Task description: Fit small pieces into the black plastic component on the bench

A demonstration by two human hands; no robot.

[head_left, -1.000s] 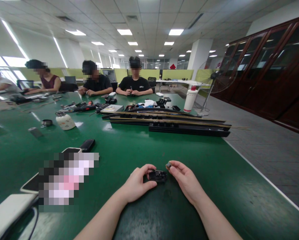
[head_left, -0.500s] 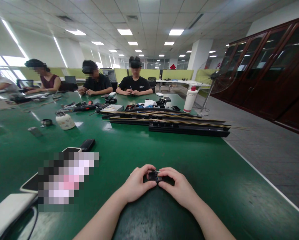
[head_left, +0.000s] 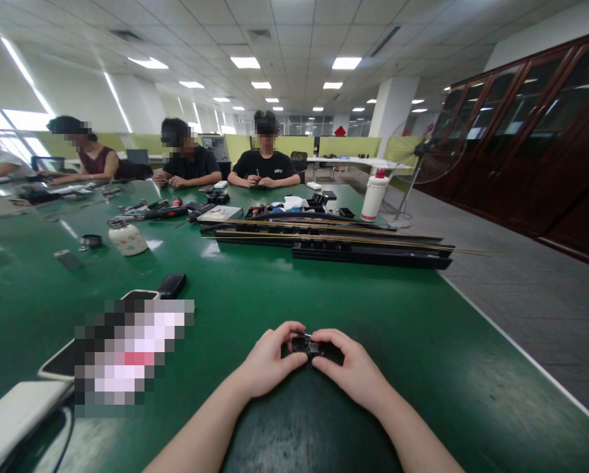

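Observation:
Between my two hands, just above or on the green table, is a small black part with an open, box-like shape; its exact kind cannot be made out. My left hand grips its left side, thumb in front and fingers behind. On the other side, my right hand pinches it with thumb and fingertips. Both thumbs come close together at the front of the part. The fingers hide much of its edges.
Long black rails with thin brass-coloured rods lie across the table ahead. To the left are a phone, a white box with a cable, and a patterned jar. A white bottle stands at the far right. Several people sit beyond.
Almost nothing has moved. My right fingertips have shifted slightly on the black part, which appears tilted a little differently; both hands keep their hold.

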